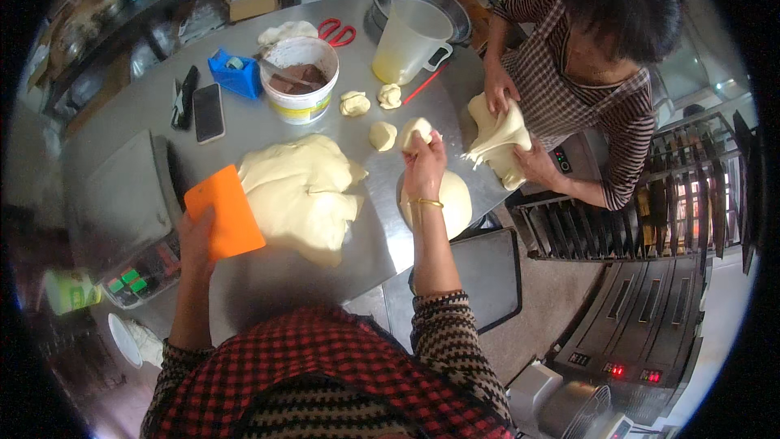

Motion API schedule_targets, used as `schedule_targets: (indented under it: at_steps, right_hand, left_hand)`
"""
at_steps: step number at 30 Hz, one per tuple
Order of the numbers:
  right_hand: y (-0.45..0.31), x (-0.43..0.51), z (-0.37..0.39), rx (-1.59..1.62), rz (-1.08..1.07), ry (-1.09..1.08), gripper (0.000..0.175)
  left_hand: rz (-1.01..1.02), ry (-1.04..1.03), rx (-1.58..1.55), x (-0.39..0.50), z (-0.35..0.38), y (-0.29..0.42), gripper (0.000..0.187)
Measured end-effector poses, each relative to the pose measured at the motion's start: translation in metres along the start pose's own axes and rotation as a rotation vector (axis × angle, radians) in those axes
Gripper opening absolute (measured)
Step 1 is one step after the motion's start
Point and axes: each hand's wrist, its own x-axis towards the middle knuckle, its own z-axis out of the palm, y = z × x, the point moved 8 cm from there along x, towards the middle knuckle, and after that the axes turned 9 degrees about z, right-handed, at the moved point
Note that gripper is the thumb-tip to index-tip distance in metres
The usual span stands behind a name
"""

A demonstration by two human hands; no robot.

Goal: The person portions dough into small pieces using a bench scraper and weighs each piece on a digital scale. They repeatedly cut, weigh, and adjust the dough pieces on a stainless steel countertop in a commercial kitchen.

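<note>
My left hand [199, 233] grips an orange dough scraper [226, 212] at the left side of a large pale dough mass [298, 189]. In my right hand [425, 158] is a small dough piece [416, 132], held above the steel table [359, 268]. Just left of it lies a small dough ball [382, 136], with a rougher dough lump [354, 103] and another dough lump [389, 96] farther back. Under my right wrist rests a big smooth dough ball [456, 204], partly covered by my forearm.
Across the table's right corner a co-worker [548, 67] stretches dough [499, 137]. A tub of brown powder [300, 82], a plastic jug [405, 42], red scissors [336, 33], a blue tape dispenser [234, 74] and a phone [209, 113] stand behind. A digital scale [125, 195] is at left.
</note>
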Motion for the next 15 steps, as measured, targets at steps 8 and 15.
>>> schedule_targets:
  at_steps: [8, 15]
  right_hand:
    - [0.030, 0.149, -0.025, 0.001, 0.252, 0.015, 0.034]
    - [0.098, 0.065, -0.031, -0.382, -0.019, -0.107, 0.028]
  left_hand:
    - [0.063, 0.064, 0.018, 0.000, -0.003, 0.006, 0.031]
    - [0.095, -0.057, 0.061, 0.003, 0.020, 0.009, 0.030]
